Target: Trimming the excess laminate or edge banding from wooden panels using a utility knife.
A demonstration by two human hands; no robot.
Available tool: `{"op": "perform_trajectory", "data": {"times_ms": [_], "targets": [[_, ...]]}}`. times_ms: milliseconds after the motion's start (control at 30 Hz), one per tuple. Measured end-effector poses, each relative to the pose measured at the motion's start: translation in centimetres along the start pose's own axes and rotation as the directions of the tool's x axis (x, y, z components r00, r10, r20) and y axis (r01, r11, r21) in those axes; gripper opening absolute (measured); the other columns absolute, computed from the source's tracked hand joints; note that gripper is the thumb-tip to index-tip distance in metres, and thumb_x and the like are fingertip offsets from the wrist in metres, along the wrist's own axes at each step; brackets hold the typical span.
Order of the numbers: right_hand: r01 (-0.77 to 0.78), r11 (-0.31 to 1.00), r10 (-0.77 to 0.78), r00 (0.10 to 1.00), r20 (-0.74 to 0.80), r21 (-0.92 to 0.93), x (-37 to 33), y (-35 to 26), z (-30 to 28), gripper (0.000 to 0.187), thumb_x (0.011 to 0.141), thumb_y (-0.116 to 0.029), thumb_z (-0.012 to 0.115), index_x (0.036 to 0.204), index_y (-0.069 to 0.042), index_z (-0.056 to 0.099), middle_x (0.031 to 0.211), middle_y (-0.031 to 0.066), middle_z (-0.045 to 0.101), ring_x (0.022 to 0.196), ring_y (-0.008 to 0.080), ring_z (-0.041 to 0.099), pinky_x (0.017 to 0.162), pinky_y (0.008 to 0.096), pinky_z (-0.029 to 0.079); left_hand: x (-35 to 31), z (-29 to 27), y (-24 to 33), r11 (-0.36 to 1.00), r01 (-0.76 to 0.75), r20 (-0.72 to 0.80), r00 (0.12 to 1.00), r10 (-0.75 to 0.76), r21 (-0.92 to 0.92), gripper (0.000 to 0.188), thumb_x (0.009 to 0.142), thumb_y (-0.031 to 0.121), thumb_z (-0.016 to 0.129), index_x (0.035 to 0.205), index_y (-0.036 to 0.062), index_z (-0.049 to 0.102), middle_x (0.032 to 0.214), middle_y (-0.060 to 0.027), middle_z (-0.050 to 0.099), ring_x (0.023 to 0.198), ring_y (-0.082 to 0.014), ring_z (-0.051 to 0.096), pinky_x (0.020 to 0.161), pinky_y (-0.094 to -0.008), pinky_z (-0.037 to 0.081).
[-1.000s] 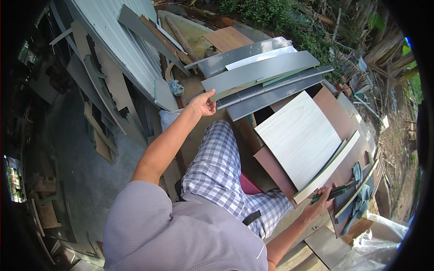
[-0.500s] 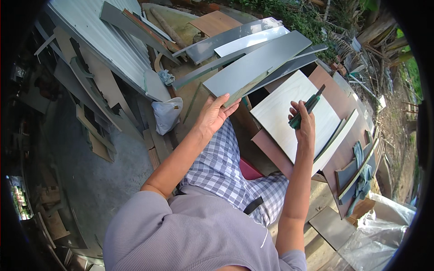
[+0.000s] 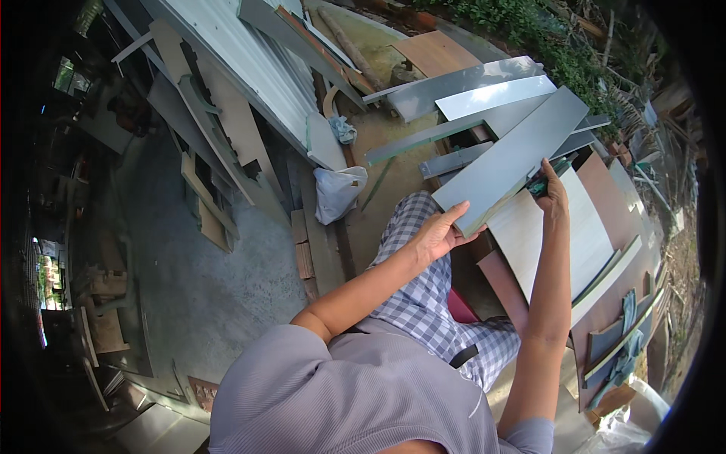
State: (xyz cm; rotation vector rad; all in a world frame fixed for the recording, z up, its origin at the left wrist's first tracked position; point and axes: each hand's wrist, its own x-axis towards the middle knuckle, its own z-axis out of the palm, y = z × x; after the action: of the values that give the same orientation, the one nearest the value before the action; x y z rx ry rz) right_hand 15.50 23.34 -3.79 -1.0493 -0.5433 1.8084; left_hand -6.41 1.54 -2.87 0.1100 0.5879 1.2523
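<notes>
My left hand (image 3: 437, 237) grips the near end of a long grey board (image 3: 516, 159), thumb on top and fingers underneath. The board slants away to the far right, and a strip along its right edge looks raw and brownish. At that edge, about halfway along, my right hand (image 3: 556, 195) is closed around a dark green utility knife (image 3: 538, 185). The knife's tip lies at the board's edge; whether the blade touches it I cannot tell. Below my right hand is a pale wood-grain panel (image 3: 578, 242).
More grey and white boards (image 3: 495, 94) are piled beyond. A white bag (image 3: 339, 193) stands left of my knees. Corrugated metal sheet (image 3: 265, 83) and leaning offcuts (image 3: 200, 200) are at the left. A blue-green cloth (image 3: 622, 356) hangs over boards at the right.
My right hand has brought the knife from above the pale panel to the grey board's right edge. My left hand still holds the board. The whole view has shifted rightward across the picture.
</notes>
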Motion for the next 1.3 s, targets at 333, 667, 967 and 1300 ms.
{"op": "perform_trajectory", "data": {"times_ms": [333, 667, 967, 1300], "targets": [[0.039, 0.942, 0.002, 0.993, -0.122, 0.335, -4.6, 3.6, 1.7, 0.022, 0.083, -0.008, 0.067, 0.101, 0.001, 0.06, 0.097, 0.0114, 0.066, 0.087, 0.0244, 0.066, 0.079, 0.0414, 0.056, -4.8, 0.3, 0.6, 0.948, -0.092, -0.034, 0.994, 0.107, 0.304, 0.062, 0.081, 0.021, 0.072, 0.131, 0.0047, 0.038, 0.121, -0.005, 0.051, 0.109, -0.0158, 0.052, 0.089, -0.0339, 0.047], [0.146, 0.87, -0.082, 0.985, -0.155, 0.471, -13.6, 5.2, -1.9, 0.035, 0.091, -0.013, 0.058, 0.119, 0.005, 0.048, 0.111, 0.0164, 0.058, 0.102, 0.0277, 0.06, 0.091, 0.0439, 0.051, -8.4, 4.0, 0.7, 0.586, -0.261, 0.115, 0.955, 0.274, 0.767, 0.05, 0.083, 0.025, 0.069, 0.119, -0.0059, 0.053, 0.113, -0.0125, 0.058, 0.104, -0.0175, 0.053, 0.092, -0.0296, 0.04], [0.167, 0.978, -0.148, 0.978, -0.148, 0.128, -17.6, 6.2, -3.6, 0.047, 0.09, -0.029, 0.061, 0.127, -0.004, 0.046, 0.092, 0.0107, 0.063, 0.074, 0.0185, 0.062, 0.064, 0.0333, 0.055, -10.1, 6.2, 2.7, 0.102, -0.293, 0.236, 0.896, 0.376, 0.951, 0.033, 0.085, 0.023, 0.067, 0.107, -0.0006, 0.062, 0.088, -0.0093, 0.066, 0.079, -0.0138, 0.06, 0.071, -0.0281, 0.048], [0.392, 0.009, -0.551, 0.769, 0.323, -0.92, -32.2, 1.9, 6.5, 0.068, 0.085, -0.012, 0.059, 0.145, -0.016, 0.027, 0.1, 0.0158, 0.054, 0.084, 0.0322, 0.059, 0.075, 0.0392, 0.049, -10.4, 7.1, 4.6, 0.101, -0.281, 0.238, 0.92, 0.313, 0.954, 0.038, 0.086, 0.017, 0.066, 0.119, 0.0002, 0.057, 0.097, -0.0112, 0.067, 0.088, -0.0101, 0.061, 0.078, -0.0261, 0.049]]}}
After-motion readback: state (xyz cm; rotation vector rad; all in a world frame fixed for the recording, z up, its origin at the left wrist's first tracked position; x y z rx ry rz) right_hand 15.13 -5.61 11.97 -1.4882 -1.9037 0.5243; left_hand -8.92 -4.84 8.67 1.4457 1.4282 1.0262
